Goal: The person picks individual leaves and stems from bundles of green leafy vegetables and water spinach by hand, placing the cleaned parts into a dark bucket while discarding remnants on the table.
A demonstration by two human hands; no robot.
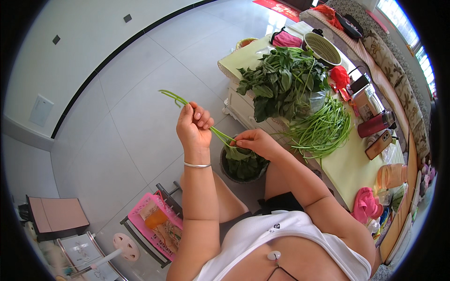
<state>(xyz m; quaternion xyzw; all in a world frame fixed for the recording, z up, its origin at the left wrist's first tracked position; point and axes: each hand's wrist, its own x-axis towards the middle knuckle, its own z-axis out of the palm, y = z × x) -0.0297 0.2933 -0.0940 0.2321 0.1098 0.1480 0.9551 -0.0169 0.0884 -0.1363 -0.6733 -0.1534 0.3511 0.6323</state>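
On the table (340, 180), leafy greens (281, 77) are heaped and bare stems (324, 129) are spread near its left edge. Left of the table, a dark bucket (225, 165) is loaded with leaves (246, 169); there too, the left hand (194, 125) is closed, and the right hand (256, 142) pinched, around slender stalks (219, 134).

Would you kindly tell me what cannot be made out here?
All in the head view:
Stems: gripped stretch hidden by the left hand.
Bucket: bottom hidden by leaves.
Table: surface beneath the leaf pile, covered by it.
Phone: screen hidden, its back showing.
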